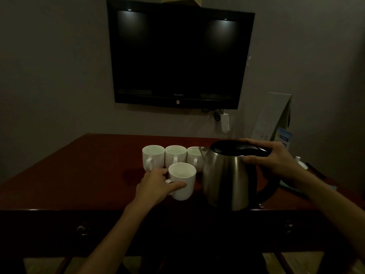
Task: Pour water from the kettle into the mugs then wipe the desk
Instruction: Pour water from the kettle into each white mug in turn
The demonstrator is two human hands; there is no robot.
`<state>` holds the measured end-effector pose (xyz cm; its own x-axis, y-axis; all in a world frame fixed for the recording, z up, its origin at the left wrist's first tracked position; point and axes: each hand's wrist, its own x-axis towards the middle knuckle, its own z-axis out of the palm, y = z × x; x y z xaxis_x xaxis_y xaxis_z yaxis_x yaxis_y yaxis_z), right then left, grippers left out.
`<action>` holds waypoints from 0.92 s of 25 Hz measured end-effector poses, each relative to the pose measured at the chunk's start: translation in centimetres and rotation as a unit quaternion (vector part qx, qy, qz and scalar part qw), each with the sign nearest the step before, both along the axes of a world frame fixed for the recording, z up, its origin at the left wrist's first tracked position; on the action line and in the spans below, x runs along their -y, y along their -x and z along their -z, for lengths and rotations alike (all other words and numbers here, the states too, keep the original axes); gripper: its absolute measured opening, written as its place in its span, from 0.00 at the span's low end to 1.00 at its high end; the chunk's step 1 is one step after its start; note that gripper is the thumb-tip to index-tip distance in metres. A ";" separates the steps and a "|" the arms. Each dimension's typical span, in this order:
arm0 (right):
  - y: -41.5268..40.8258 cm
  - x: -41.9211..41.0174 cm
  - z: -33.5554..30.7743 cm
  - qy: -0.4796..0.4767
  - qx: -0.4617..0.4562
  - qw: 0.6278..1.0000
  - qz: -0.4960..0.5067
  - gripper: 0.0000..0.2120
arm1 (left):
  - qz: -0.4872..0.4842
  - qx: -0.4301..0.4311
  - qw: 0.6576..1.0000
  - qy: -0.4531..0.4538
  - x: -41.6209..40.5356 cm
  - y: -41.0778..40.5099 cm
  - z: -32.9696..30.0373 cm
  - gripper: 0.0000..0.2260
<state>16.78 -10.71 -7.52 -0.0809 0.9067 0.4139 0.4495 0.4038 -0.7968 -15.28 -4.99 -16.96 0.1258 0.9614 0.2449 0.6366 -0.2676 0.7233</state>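
1. Left hand (156, 182): curled round the near white mug (182, 180), mid-bench (79, 175).
2. Right hand (276, 159): gripping the steel kettle (227, 178) by its black handle, right of that mug.
3. Far row: three white mugs (174, 156).

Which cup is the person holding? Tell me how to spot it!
Find the big steel kettle on the desk. Just left of it, the held mug sits alone in front of three mugs in a row, with the left hand on it.

Left hand (156, 184) gripping front mug (182, 180); right hand (276, 157) holding kettle (227, 178) handle; three mugs (175, 156) behind, tabletop (79, 175).
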 end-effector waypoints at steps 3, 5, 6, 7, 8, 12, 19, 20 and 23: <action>-0.3 -0.4 -1.9 0.037 0.029 0.999 -0.012 0.25 | 0.006 -0.025 1.000 0.005 -0.7 -0.7 -0.3 0.23; -0.4 -0.5 -3.5 0.070 0.071 0.995 -0.022 0.28 | 0.017 -0.034 0.999 0.005 -1.1 -0.9 -0.6 0.21; -0.3 -0.4 -4.2 0.086 0.087 0.992 -0.030 0.29 | 0.024 -0.035 0.999 0.009 -1.3 -1.0 -0.7 0.21; -0.2 -0.4 -4.9 0.095 0.108 0.989 -0.037 0.28 | 0.033 -0.036 0.999 0.013 -1.4 -0.9 -0.8 0.21; 0.1 -0.3 -5.5 0.100 0.134 0.985 -0.041 0.27 | 0.037 -0.038 0.998 0.018 -1.6 -0.9 -0.9 0.22; 1.6 -0.7 -7.4 0.107 0.213 0.970 -0.049 0.23 | 0.039 -0.048 0.998 0.014 -2.0 -1.1 -0.9 0.17; 4.0 -2.5 -9.3 0.138 0.320 0.935 -0.060 0.26 | 0.048 -0.053 0.997 -0.002 -2.1 -1.4 -0.8 0.21; 3.9 -2.6 -9.4 0.144 0.322 0.934 -0.059 0.27 | 0.048 -0.051 0.998 -0.003 -2.2 -1.4 -0.8 0.21; 3.5 -2.9 -9.4 0.152 0.336 0.927 -0.064 0.24 | 0.046 -0.049 0.998 -0.007 -2.1 -1.4 -0.8 0.21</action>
